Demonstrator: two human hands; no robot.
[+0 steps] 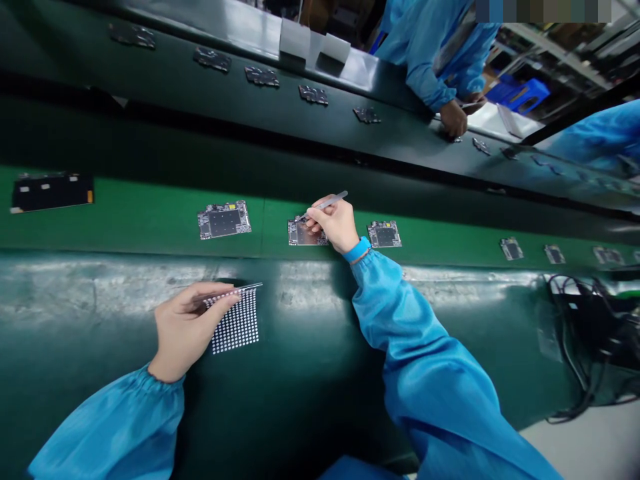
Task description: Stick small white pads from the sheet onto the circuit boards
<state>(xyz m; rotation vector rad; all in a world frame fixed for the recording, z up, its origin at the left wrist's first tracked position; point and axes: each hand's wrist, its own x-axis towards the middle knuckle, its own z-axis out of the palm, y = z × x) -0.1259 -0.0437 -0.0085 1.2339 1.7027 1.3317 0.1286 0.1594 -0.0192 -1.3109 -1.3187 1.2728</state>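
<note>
My left hand [183, 327] pinches a sheet of small round white stickers [236, 325] between thumb and fingers, in front of the green belt. The sheet's upper part is folded back. Over a circuit board [307, 233] on the belt, my right hand [334, 223] grips slim, pale tweezers [338, 199]. Their tip points down at the board's upper left area; whether it touches cannot be made out. My fingers hide part of this board. Another circuit board [223, 220] lies to its left, and a third board [385, 235] sits just right of my right wrist.
A black panel [53, 192] rests at the belt's left end. More small boards [511, 249] lie to the right. Black cables [575, 353] hang at the right edge. Across the bench, a co-worker's hands [455, 119] work by a row of boards [313, 95].
</note>
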